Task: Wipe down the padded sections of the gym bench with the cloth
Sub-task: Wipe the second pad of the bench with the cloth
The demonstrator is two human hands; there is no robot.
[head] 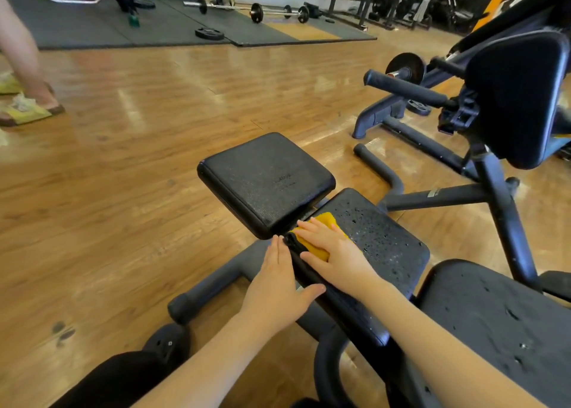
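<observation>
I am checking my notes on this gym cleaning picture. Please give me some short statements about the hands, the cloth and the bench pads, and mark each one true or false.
1. The right hand presses the yellow cloth flat on the worn middle black pad. True.
2. The cloth lies on the smooth square black pad at the far end. False: it lies on the middle pad, next to that square pad.
3. The left hand rests on the side edge of the middle pad, fingers straight. True.
4. The left hand holds a spray bottle. False: it holds nothing.
5. A barbell lies on the dark floor mat far behind. True.
</observation>
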